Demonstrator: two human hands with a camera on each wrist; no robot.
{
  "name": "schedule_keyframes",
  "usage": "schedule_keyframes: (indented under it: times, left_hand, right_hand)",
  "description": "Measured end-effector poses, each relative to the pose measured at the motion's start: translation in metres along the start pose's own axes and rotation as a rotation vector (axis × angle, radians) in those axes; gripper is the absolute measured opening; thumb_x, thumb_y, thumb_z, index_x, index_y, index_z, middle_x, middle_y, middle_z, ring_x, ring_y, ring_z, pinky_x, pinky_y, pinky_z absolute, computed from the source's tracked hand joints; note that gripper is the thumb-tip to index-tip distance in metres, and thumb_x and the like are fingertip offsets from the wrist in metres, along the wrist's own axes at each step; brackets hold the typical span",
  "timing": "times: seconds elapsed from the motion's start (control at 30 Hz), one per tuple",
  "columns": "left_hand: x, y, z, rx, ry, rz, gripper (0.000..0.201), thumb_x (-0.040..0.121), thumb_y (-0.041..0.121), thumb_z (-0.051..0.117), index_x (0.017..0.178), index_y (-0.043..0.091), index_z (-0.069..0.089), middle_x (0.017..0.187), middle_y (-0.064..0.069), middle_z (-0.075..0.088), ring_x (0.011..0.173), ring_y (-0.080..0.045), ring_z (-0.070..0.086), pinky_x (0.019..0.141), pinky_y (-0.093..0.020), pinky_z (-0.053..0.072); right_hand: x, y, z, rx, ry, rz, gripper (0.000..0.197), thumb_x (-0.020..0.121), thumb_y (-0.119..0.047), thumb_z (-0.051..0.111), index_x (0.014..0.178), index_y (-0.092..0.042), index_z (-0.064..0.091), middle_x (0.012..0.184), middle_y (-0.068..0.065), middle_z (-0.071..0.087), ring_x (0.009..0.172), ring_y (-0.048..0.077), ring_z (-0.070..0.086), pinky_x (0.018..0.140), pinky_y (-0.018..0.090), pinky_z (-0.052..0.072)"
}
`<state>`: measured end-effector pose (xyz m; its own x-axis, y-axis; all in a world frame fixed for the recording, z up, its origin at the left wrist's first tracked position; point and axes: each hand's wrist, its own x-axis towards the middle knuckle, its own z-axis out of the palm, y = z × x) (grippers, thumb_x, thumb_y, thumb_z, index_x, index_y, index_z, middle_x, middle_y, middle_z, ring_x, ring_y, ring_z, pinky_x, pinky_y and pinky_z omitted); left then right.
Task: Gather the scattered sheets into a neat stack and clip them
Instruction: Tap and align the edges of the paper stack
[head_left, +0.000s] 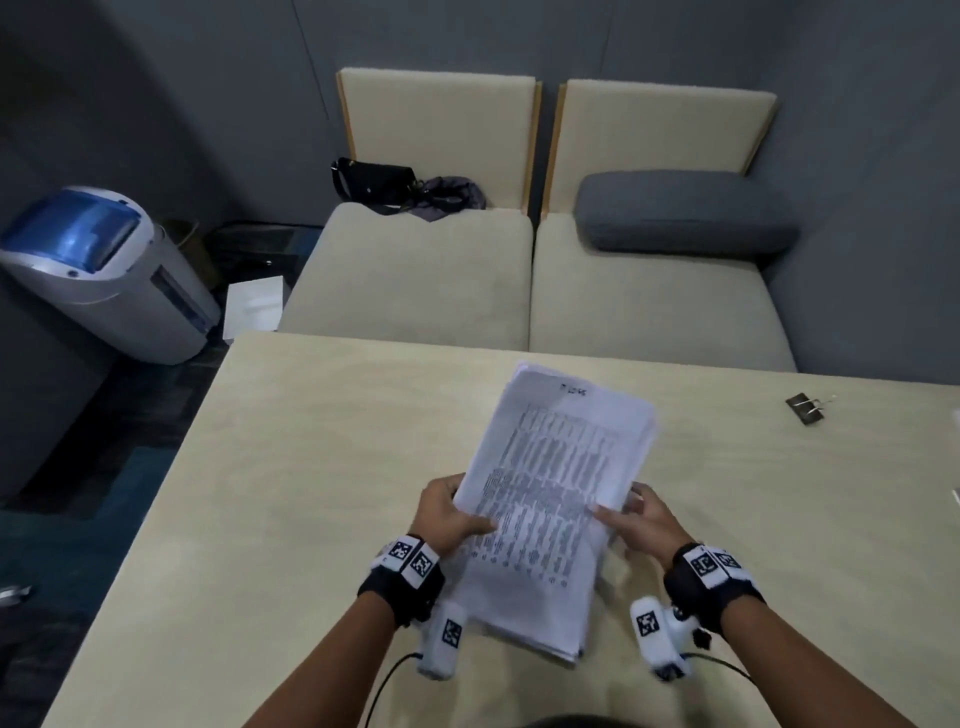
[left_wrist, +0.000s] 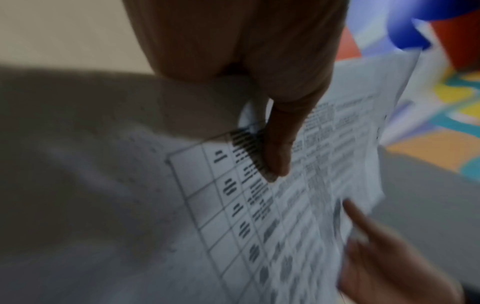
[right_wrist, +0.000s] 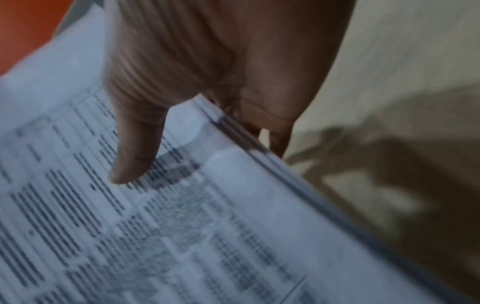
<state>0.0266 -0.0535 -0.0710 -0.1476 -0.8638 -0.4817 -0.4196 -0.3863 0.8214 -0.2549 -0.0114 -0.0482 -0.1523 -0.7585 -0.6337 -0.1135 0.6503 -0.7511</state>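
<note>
The stack of sheets (head_left: 556, 499) is held over the near middle of the desk (head_left: 291, 467), its long axis running from the person away toward the far edge and leaning a little to the right, so the printed heading sits at the far end and the near short edge, where the separate page edges show, lies lowest, close to the desk top. The left hand (head_left: 449, 512) grips the stack's left long edge, thumb pressed on the printed face and the other fingers curled beneath; the right hand (head_left: 636, 522) grips the right long edge the same way, thumb on top. The right wrist view shows the pages' edges layered and not quite flush at that corner. The top page is white paper printed with a ruled table of dark text rows, too blurred to read. The desk is a pale, smooth, matt surface with a faint grain. A black binder clip (head_left: 806, 408) with wire handles lies well apart on the desk's far right. Beyond the desk stand two cream upholstered seats (head_left: 415, 280), one bearing a rounded grey cushion (head_left: 685, 218), the other a black bag (head_left: 376, 182). A grey bin with a blue lid (head_left: 98, 270) stands on the floor at left, against dark grey walls.
</note>
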Motion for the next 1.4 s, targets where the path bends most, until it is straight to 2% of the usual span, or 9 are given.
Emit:
schedule_keyframes:
  times: [0.17, 0.4, 0.53, 0.83, 0.93, 1.07, 1.17, 1.27, 1.4]
  left_hand:
    - [-0.021, 0.059, 0.039, -0.092, -0.113, 0.159, 0.052, 0.056, 0.029, 0.089, 0.094, 0.003, 0.063, 0.083, -0.02, 0.068, 0.069, -0.032, 0.068, 0.061, -0.052, 0.059]
    - [-0.03, 0.139, 0.058, -0.187, 0.091, 0.313, 0.026, 0.071, 0.01, 0.082, 0.093, 0.006, 0.068, 0.094, -0.019, 0.072, 0.089, -0.034, 0.069, 0.075, -0.052, 0.058]
    - [-0.041, 0.164, 0.064, -0.285, 0.143, 0.394, 0.041, 0.066, -0.004, 0.082, 0.092, 0.025, 0.066, 0.091, 0.003, 0.071, 0.079, -0.001, 0.068, 0.073, -0.027, 0.059]
    - [-0.045, 0.177, 0.076, -0.321, 0.175, 0.467, 0.039, 0.068, -0.006, 0.08, 0.104, -0.003, 0.064, 0.09, 0.002, 0.069, 0.083, -0.006, 0.066, 0.077, -0.02, 0.053]
    - [-0.044, 0.18, 0.08, -0.333, 0.179, 0.461, 0.03, 0.071, -0.007, 0.078, 0.099, -0.008, 0.065, 0.083, 0.0, 0.067, 0.074, -0.002, 0.064, 0.07, -0.016, 0.05]
    - [-0.042, 0.184, 0.081, -0.349, 0.16, 0.472, 0.027, 0.072, -0.007, 0.077, 0.096, -0.01, 0.065, 0.079, -0.001, 0.065, 0.068, 0.0, 0.062, 0.065, -0.014, 0.049]
    - [-0.042, 0.186, 0.083, -0.332, 0.127, 0.468, 0.024, 0.07, -0.009, 0.077, 0.091, -0.009, 0.064, 0.077, -0.001, 0.064, 0.067, -0.001, 0.061, 0.065, -0.016, 0.049]
    - [-0.041, 0.187, 0.084, -0.325, 0.121, 0.486, 0.024, 0.069, -0.01, 0.077, 0.089, -0.003, 0.065, 0.078, -0.001, 0.065, 0.069, -0.004, 0.061, 0.066, -0.018, 0.049]
    - [-0.04, 0.189, 0.084, -0.352, 0.096, 0.497, 0.031, 0.067, -0.005, 0.078, 0.09, 0.008, 0.062, 0.083, 0.001, 0.066, 0.075, -0.011, 0.061, 0.069, -0.024, 0.051]
  right_hand:
    - [-0.033, -0.033, -0.039, 0.391, 0.052, -0.228, 0.085, 0.037, -0.039, 0.097, 0.111, -0.009, 0.067, 0.11, 0.011, 0.073, 0.101, 0.027, 0.07, 0.081, 0.037, 0.057]
    - [-0.068, -0.078, -0.065, 0.427, 0.161, -0.522, 0.048, 0.063, -0.004, 0.084, 0.105, -0.02, 0.067, 0.107, 0.006, 0.074, 0.105, 0.026, 0.068, 0.089, 0.045, 0.053]
    - [-0.074, -0.078, -0.084, 0.351, 0.156, -0.553, 0.047, 0.065, 0.001, 0.084, 0.096, -0.033, 0.071, 0.103, -0.001, 0.075, 0.103, 0.02, 0.068, 0.09, 0.044, 0.053]
    - [-0.079, -0.076, -0.108, 0.222, 0.108, -0.556, 0.059, 0.063, 0.001, 0.086, 0.116, -0.012, 0.062, 0.111, 0.003, 0.072, 0.102, 0.009, 0.068, 0.096, 0.032, 0.053]
    - [-0.085, -0.095, -0.112, 0.026, 0.273, -0.705, 0.069, 0.062, -0.001, 0.086, 0.119, -0.026, 0.056, 0.117, -0.004, 0.064, 0.1, -0.013, 0.058, 0.086, 0.004, 0.043]
    - [-0.101, -0.133, -0.113, -0.581, 0.487, -1.035, 0.075, 0.067, -0.024, 0.082, 0.133, -0.026, 0.045, 0.132, -0.005, 0.055, 0.123, 0.011, 0.051, 0.108, 0.031, 0.036]
    - [-0.107, -0.163, -0.096, -1.061, 0.354, -0.943, 0.073, 0.074, -0.039, 0.075, 0.139, -0.028, 0.042, 0.139, -0.002, 0.051, 0.132, 0.019, 0.045, 0.114, 0.041, 0.026]
    - [-0.097, -0.176, -0.074, -1.351, 0.23, -0.748, 0.04, 0.083, -0.035, 0.063, 0.122, -0.028, 0.055, 0.113, 0.002, 0.065, 0.102, 0.025, 0.062, 0.083, 0.037, 0.046]
    - [-0.097, -0.183, -0.056, -1.538, 0.268, -0.775, 0.014, 0.089, -0.026, 0.053, 0.094, -0.021, 0.066, 0.094, 0.007, 0.065, 0.083, 0.031, 0.064, 0.063, 0.032, 0.036]
